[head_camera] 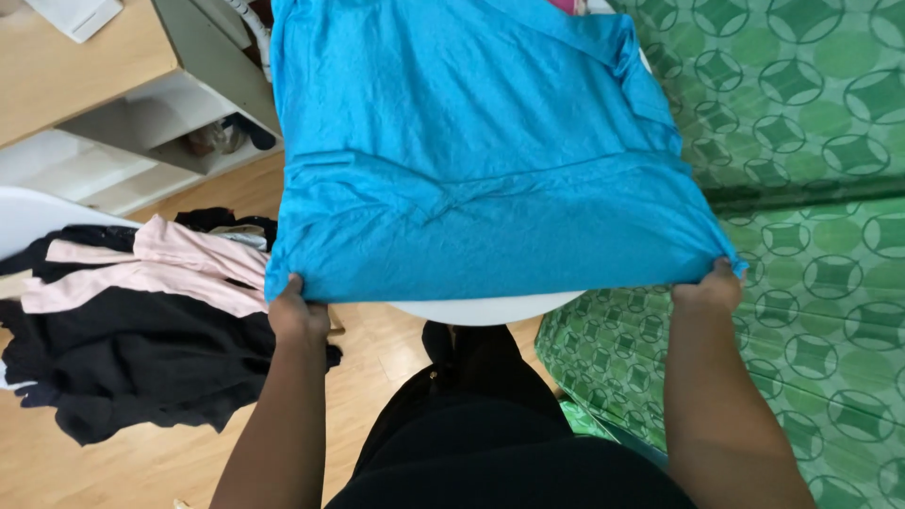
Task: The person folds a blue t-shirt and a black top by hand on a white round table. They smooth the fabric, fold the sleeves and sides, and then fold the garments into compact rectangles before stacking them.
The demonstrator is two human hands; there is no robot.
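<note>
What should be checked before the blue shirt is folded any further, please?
1. Left hand grips the near left corner of the blue shirt: ok.
2. Right hand grips the near right corner: ok.
3. Near hem pulled level between the hands: ok.
4. Cloth smooth: not ok, creases run across the middle.
5. White table supports the whole shirt: cannot tell, only its near edge shows.
6. Pile of black and pink clothes lies apart from the shirt: ok.

Across the upper middle of the frame, a blue garment (481, 151) lies spread over a white worktop (485, 308). The left hand (298, 311) and right hand (709, 287) pinch its near corners. Black and pink clothes (141, 302) are heaped at lower left; a green patterned mattress (820, 188) fills the right.
</note>
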